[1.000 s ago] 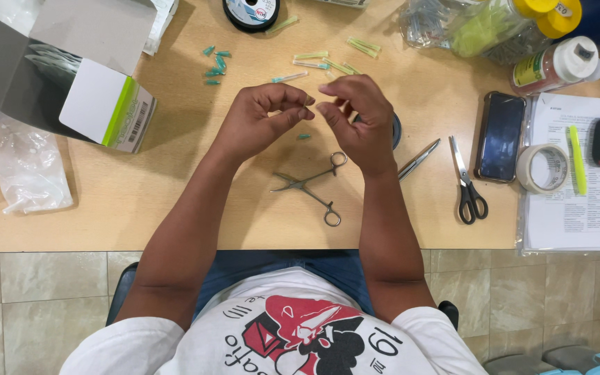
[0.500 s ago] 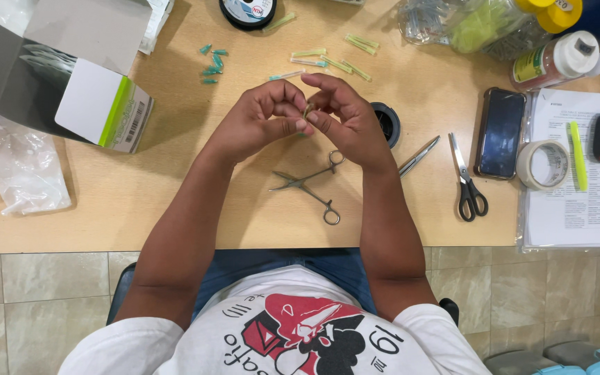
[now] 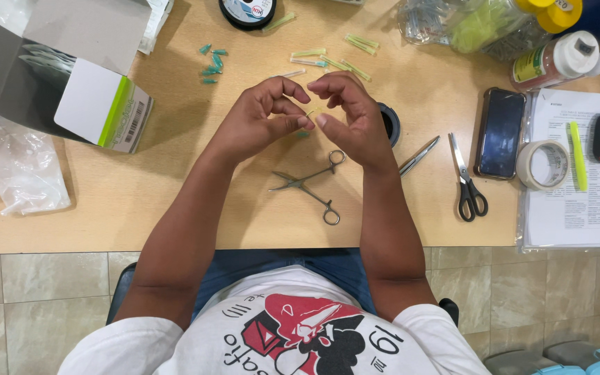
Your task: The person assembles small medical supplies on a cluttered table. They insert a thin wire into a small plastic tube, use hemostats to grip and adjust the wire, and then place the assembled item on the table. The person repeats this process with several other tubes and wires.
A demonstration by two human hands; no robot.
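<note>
My left hand and my right hand meet fingertip to fingertip above the wooden table. Between the fingertips they pinch a small pale yellow-green piece; which hand bears its weight I cannot tell. Metal forceps lie open on the table just below my hands. Several pale green capped needles and small teal caps lie scattered beyond my hands.
An open grey and white box and clear plastic bags sit at left. At right lie a second metal tool, black scissors, a phone, a tape roll, papers, bottles. A black spool is at the far edge.
My hands have come together from slightly apart, and the fingertips now pinch the small pale piece between them. The things on the table have not moved.
</note>
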